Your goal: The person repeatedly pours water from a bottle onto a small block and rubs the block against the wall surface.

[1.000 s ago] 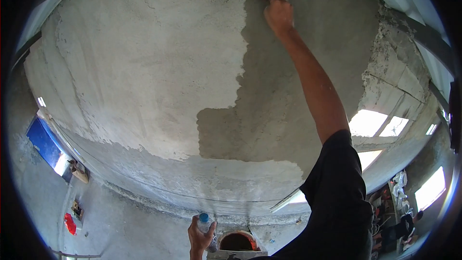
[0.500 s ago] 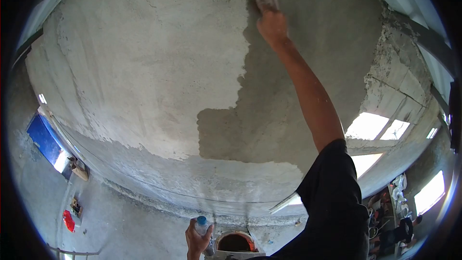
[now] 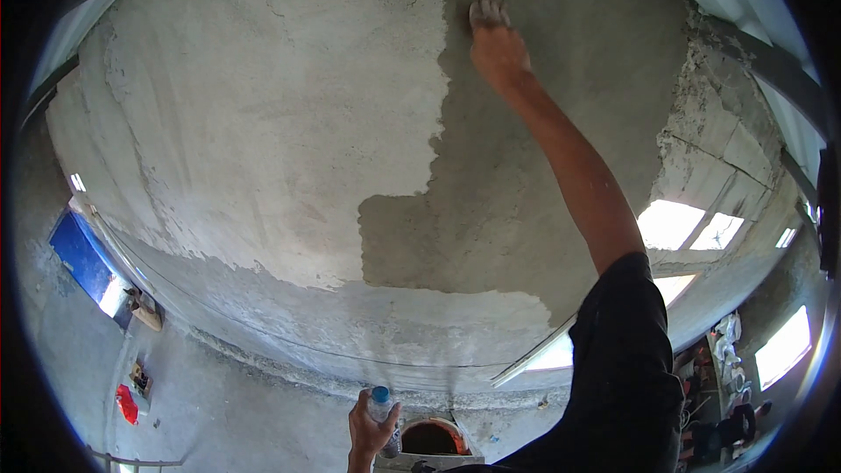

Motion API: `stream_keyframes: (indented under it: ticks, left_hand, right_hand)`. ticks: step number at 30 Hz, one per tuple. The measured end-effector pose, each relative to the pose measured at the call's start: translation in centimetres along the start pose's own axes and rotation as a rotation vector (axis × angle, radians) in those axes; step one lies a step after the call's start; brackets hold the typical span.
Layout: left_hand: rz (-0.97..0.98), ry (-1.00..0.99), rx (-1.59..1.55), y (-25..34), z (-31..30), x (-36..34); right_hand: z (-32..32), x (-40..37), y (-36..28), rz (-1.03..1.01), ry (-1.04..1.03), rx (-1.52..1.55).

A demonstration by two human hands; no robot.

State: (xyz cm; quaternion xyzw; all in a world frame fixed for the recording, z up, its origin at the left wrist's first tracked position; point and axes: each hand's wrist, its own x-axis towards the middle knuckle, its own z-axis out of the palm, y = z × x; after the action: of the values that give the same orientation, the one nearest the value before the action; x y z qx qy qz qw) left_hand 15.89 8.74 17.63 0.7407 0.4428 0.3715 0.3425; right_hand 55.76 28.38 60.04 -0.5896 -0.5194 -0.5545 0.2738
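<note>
My right hand (image 3: 498, 44) is raised high against the darker, damp-looking patch (image 3: 561, 149) of a grey plastered wall (image 3: 263, 105). Its dusty fingers are bent and pressed to the surface, and whatever lies under them is hidden. Low in the view, my left hand (image 3: 366, 429) is wrapped round a clear plastic bottle (image 3: 382, 409) with a blue cap, held upright. Close beside the bottle is a round container (image 3: 455, 431) with an orange inner wall and a dark inside.
A person in dark clothes (image 3: 731, 429) is at the far lower right, near a cluttered shelf (image 3: 727, 350). Bright window openings (image 3: 670, 226) lie to the right. On the floor at left are a red bag (image 3: 127, 405) and a small box (image 3: 140, 378). A blue panel (image 3: 81, 245) stands farther left.
My right hand has slid slightly down the wall, staying near the edge of the dark patch. My left hand and the bottle have shifted a little to the right.
</note>
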Motion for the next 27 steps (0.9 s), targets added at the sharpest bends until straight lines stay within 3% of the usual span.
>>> stream_keyframes:
  ticks: [1,5,7,11,13,14,16,17,19,20,22,25,27]
  left_hand:
    - [-0.006,0.001,-0.001,0.1,0.1,0.0]
    - [-0.005,0.013,-0.026,0.1,-0.4,-0.1]
    - [-0.053,-0.005,-0.037,0.2,-0.6,-0.3]
    - [-0.032,-0.004,0.004,-0.5,-0.6,-0.3]
    - [-0.038,-0.010,-0.009,-1.2,-0.2,-0.3]
    - [-0.039,-0.015,-0.006,-0.9,-0.4,-0.5]
    - [-0.046,-0.002,-0.003,-0.2,-0.5,-0.1]
    - [-0.046,-0.003,-0.006,-0.3,-0.5,-0.2]
    - [-0.033,0.004,-0.003,-0.8,-0.5,-0.1]
    - [-0.037,0.005,-0.002,-0.8,-0.5,-0.2]
    - [-0.088,0.003,-0.013,-0.6,-0.7,-0.3]
    - [-0.066,0.018,-0.018,-0.3,-1.0,-0.4]
    - [-0.063,0.007,-0.032,-1.0,-0.7,-0.3]
  right_hand:
    - [-0.5,-0.5,-0.6,0.052,-0.131,0.025]
    - [-5.0,1.6,-0.8,0.288,-0.285,0.251]
    - [-2.6,3.7,2.3,0.042,0.224,0.136]
    - [1.7,3.3,3.4,-0.034,0.261,0.118]
    - [0.8,0.4,1.2,-0.033,0.030,0.133]
    - [-0.1,-0.6,0.3,-0.029,0.027,0.131]
    - [-1.9,-1.0,-0.7,0.033,-0.267,0.201]
    - [-2.4,-0.6,-0.4,0.031,-0.267,0.198]
    - [-2.9,1.0,1.4,-0.001,-0.004,0.191]
    - [-2.7,2.3,3.1,-0.001,-0.006,0.195]
    - [-2.0,4.4,6.5,0.023,0.279,0.069]
    - [1.0,2.0,7.3,-0.082,0.359,-0.079]
    - [0.8,-2.1,4.1,-0.023,0.198,-0.072]
